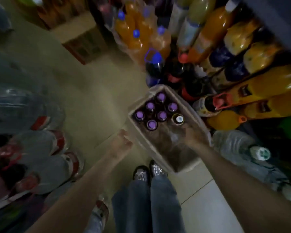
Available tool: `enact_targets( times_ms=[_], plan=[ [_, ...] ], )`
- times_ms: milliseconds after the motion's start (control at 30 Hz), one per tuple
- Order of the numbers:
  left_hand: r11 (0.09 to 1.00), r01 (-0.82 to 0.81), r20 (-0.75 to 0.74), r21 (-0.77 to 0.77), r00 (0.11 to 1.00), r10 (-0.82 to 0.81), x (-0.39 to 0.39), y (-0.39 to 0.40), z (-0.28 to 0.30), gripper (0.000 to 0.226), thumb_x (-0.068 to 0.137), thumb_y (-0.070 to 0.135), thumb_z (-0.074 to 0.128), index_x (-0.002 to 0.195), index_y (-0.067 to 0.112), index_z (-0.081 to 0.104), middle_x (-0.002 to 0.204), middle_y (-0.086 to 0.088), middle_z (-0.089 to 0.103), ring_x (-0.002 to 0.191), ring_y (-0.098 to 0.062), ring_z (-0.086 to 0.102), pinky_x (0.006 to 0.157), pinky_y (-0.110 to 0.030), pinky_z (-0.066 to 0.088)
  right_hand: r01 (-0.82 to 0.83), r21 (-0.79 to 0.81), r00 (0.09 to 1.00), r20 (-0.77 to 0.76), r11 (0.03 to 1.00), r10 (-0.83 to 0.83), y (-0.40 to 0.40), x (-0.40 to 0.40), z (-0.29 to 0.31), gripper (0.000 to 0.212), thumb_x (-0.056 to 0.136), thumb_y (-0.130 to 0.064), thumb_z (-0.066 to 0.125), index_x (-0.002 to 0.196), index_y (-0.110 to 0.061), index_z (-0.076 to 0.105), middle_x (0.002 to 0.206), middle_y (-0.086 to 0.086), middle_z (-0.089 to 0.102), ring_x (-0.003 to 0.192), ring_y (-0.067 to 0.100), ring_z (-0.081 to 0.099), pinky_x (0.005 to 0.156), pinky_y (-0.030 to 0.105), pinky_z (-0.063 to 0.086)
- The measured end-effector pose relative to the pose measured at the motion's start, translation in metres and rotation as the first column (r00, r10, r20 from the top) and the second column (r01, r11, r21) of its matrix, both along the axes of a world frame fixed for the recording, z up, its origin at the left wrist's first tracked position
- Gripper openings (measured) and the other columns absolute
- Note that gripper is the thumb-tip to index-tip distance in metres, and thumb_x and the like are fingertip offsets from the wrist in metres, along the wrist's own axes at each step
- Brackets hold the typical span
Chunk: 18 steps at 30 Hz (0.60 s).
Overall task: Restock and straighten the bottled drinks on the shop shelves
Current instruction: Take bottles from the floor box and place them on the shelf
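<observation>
I see a dim, blurred room with a pale tiled floor [84, 91] running through the middle of the frame, its grout lines showing at lower right. A brown cardboard carton [84, 46] stands on the floor at upper left. The light is low and yellowish.

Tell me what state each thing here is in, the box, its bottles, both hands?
Cardboard box: open-topped, on the floor, partly filled.
Purple-capped bottles: six, upright, capped, in the box's far end.
White-capped bottle: upright, capped, beside them.
Left hand: open, at the box's left edge.
Right hand: over the box; grip blurred.
</observation>
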State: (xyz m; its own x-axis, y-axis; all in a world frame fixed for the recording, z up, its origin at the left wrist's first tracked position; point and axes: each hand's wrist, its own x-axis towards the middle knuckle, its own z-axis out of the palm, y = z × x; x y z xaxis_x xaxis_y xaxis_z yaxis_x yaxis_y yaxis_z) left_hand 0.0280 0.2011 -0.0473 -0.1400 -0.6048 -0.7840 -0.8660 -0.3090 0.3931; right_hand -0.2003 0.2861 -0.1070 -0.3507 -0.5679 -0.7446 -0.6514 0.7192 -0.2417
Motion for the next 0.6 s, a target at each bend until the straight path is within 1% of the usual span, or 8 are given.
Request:
enact_targets(
  times_ms=[67, 200, 267, 333, 400, 500, 567, 600],
  plan=[
    [0.998, -0.054, -0.007, 0.011, 0.999, 0.054, 0.002, -0.004, -0.046, 0.022, 0.088, 0.004, 0.051, 0.107, 0.012, 0.044, 0.067, 0.003, 0.050, 0.078, -0.024, 0.056, 0.067, -0.027, 0.039, 0.020, -0.055, 0.997, -0.080, 0.998, -0.024, -0.011, -0.009, -0.054, 0.054, 0.091, -0.016, 0.051, 0.142, -0.016, 0.034, 0.147, 0.018, 0.031, 0.133, 0.035, 0.033, 0.110, 0.041, 0.028],
    [0.949, -0.289, -0.087, 0.125, 0.950, 0.301, 0.001, -0.002, -0.108, 0.014, 0.090, 0.003, 0.052, 0.098, 0.013, 0.046, 0.080, -0.003, 0.060, 0.077, -0.020, 0.060, 0.076, -0.032, 0.048, 0.074, -0.123, 0.991, -0.101, 0.990, -0.087, -0.036, -0.020, -0.138, 0.057, 0.087, -0.017, 0.060, 0.139, -0.012, 0.039, 0.144, 0.021, 0.033, 0.132, 0.037, 0.032, 0.107, 0.040, 0.028],
    [0.891, -0.408, -0.093, 0.197, 0.897, 0.431, 0.001, 0.003, -0.124, 0.013, 0.093, 0.004, 0.048, 0.101, 0.014, 0.047, 0.092, -0.009, 0.062, 0.083, -0.018, 0.061, 0.082, -0.031, 0.048, 0.019, -0.139, 0.981, -0.191, 0.990, -0.046, -0.042, -0.020, -0.158, 0.055, 0.086, -0.014, 0.061, 0.137, -0.008, 0.039, 0.142, 0.023, 0.033, 0.132, 0.038, 0.031, 0.106, 0.041, 0.029],
    [0.880, -0.435, -0.058, 0.193, 0.890, 0.452, -0.001, 0.010, -0.128, 0.018, 0.092, 0.003, 0.048, 0.108, 0.011, 0.046, 0.095, -0.009, 0.060, 0.078, -0.015, 0.059, 0.078, -0.028, 0.048, -0.073, -0.139, 0.971, -0.235, 0.988, 0.039, -0.040, -0.014, -0.158, 0.048, 0.086, -0.013, 0.060, 0.130, -0.005, 0.044, 0.134, 0.022, 0.039, 0.125, 0.040, 0.039, 0.100, 0.041, 0.036],
    [0.880, -0.430, -0.053, 0.201, 0.892, 0.449, -0.007, 0.015, -0.113, 0.021, 0.091, 0.002, 0.050, 0.109, 0.012, 0.047, 0.089, -0.006, 0.058, 0.073, -0.012, 0.058, 0.069, -0.022, 0.048, -0.138, -0.127, 0.972, -0.206, 0.982, 0.110, -0.035, -0.007, -0.130, 0.039, 0.085, -0.013, 0.060, 0.122, -0.004, 0.049, 0.126, 0.020, 0.044, 0.117, 0.038, 0.047, 0.092, 0.039, 0.041],
    [0.886, -0.378, -0.137, 0.270, 0.896, 0.423, -0.035, 0.007, -0.042, 0.024, 0.089, 0.000, 0.052, 0.106, 0.016, 0.047, 0.084, -0.005, 0.059, 0.067, -0.010, 0.055, 0.059, -0.014, 0.047, -0.158, -0.150, 0.986, -0.074, 0.976, 0.148, -0.036, -0.010, -0.040, 0.030, 0.079, -0.013, 0.067, 0.107, -0.005, 0.059, 0.115, 0.018, 0.057, 0.107, 0.033, 0.055, 0.082, 0.032, 0.044],
    [0.946, -0.189, -0.269, 0.263, 0.927, 0.261, -0.058, -0.006, 0.017, 0.037, 0.086, -0.004, 0.056, 0.116, 0.015, 0.045, 0.093, -0.008, 0.057, 0.071, -0.011, 0.053, 0.054, -0.008, 0.043, -0.211, -0.181, 0.976, 0.019, 0.960, 0.218, -0.037, -0.021, 0.048, 0.027, 0.074, -0.016, 0.071, 0.098, -0.008, 0.066, 0.103, 0.014, 0.065, 0.099, 0.028, 0.060, 0.071, 0.027, 0.039],
    [0.968, -0.029, -0.338, 0.248, 0.934, 0.114, -0.068, -0.015, 0.049, 0.051, 0.081, -0.002, 0.064, 0.124, 0.014, 0.043, 0.102, -0.008, 0.054, 0.081, -0.013, 0.055, 0.062, -0.007, 0.044, -0.234, -0.213, 0.968, 0.042, 0.948, 0.249, -0.038, -0.025, 0.099, 0.026, 0.071, -0.017, 0.074, 0.095, -0.009, 0.068, 0.097, 0.011, 0.067, 0.095, 0.025, 0.061, 0.066, 0.024, 0.035]
  ],
)
